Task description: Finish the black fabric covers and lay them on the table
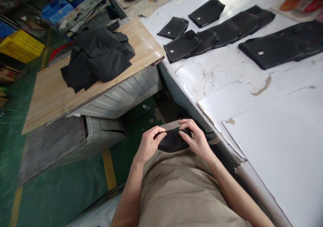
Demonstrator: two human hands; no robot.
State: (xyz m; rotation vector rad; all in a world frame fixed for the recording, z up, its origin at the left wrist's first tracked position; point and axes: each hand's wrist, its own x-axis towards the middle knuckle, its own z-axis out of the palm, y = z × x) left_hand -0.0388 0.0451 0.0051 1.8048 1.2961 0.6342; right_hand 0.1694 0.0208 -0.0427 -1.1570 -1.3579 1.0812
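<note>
Close to my lap, both hands pinch a small black piece of sheet material (pixel 173 141) along its upper edge. My left hand (pixel 149 142) grips the left end between thumb and fingers. At the other end, my right hand (pixel 195 137) has thumb and fingers closed on the same edge. A pale strip (pixel 171 124) shows just beyond the piece; whether it is joined to it I cannot tell. Beige cloth (pixel 184 186) covers my lap below the hands.
Black flat pieces (pixel 181 45), some with small white labels, lie on the white-covered table (pixel 277 136) at right. A wooden board (pixel 50 89) at left carries a heap of black pieces (pixel 101 55). Yellow crate (pixel 22 45) stands on the green floor (pixel 65 196).
</note>
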